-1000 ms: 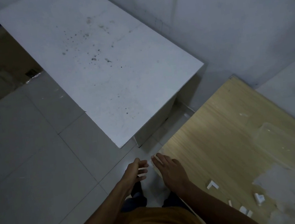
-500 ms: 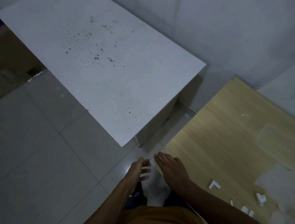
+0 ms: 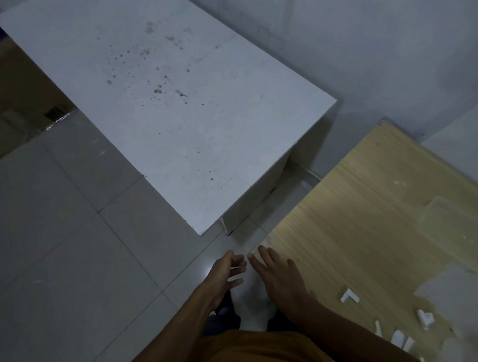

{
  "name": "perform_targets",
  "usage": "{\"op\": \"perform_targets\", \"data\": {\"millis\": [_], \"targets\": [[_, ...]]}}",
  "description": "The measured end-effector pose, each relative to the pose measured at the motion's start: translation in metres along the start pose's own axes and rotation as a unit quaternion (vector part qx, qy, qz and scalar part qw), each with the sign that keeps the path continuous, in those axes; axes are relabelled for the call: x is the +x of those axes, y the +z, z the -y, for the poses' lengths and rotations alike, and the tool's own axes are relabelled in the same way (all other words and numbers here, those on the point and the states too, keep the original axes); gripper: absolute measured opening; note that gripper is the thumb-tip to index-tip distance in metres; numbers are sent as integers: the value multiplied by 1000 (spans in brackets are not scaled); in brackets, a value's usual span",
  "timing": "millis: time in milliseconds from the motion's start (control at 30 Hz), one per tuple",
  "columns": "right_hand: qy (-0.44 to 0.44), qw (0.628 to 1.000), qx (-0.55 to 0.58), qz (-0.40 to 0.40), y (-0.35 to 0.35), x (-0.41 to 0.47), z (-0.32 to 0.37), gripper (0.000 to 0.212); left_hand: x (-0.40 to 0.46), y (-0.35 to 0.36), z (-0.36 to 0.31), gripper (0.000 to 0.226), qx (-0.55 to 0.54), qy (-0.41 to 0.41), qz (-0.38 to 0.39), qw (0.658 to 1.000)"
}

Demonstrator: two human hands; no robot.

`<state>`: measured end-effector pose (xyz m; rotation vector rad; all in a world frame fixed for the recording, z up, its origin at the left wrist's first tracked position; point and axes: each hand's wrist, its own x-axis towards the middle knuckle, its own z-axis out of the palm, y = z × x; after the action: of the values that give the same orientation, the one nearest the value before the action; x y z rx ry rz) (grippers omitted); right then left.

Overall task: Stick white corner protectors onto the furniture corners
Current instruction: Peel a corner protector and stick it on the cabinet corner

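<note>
Both hands hover at the near corner of the wooden surface (image 3: 385,223): the left hand (image 3: 225,277) has its fingers loosely bent with something thin and pale showing between them, perhaps a bit of backing film, though whether that grip truly pinches anything cannot be told; the right hand (image 3: 278,277) lies with straight fingers over the corner, its grip spread and holding nothing that shows. Whether a protector already sits under those fingers is hidden. Spare white corner protectors lie loose on the same surface nearer the person: one L-shaped piece (image 3: 349,296) just beyond the right wrist, and a small cluster (image 3: 398,338) further along toward the edge of view. They look small, light and fairly stiff, likely plastic or foam with an adhesive inner face, so a fingertip pinch on the outer sides of the two legs should serve, keeping skin off the sticky side. A clear plastic container (image 3: 451,222) rests farther back on the wood. Beyond the hands stands a white cabinet (image 3: 183,121) with a speckled top, on a tiled floor (image 3: 45,247).
</note>
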<state>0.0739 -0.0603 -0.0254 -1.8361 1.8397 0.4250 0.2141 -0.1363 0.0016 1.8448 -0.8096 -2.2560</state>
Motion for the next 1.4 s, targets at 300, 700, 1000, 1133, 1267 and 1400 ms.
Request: {"op": "perform_targets", "data": {"millis": [300, 700, 1000, 1133, 1267, 1400], "targets": [[-36, 999, -28, 24, 5, -16, -7, 74, 6, 1, 1, 38, -171, -31, 3, 985], [-26, 999, -30, 19, 9, -17, -1, 77, 3, 3, -6, 39, -157, -42, 0, 987], [-32, 999, 12, -2, 8, -26, -3, 73, 2, 5, -12, 36, -121, -43, -2, 992], [-18, 999, 42, -20, 10, -27, 1, 71, 2, 4, -12, 33, -101, -37, 9, 994], [0, 996, 77, -34, 12, -26, 4, 65, 5, -2, -10, 33, 0, -16, 30, 999], [43, 983, 165, -69, 14, -33, 3, 54, 5, -3, -11, 21, 203, 30, 37, 978]]}}
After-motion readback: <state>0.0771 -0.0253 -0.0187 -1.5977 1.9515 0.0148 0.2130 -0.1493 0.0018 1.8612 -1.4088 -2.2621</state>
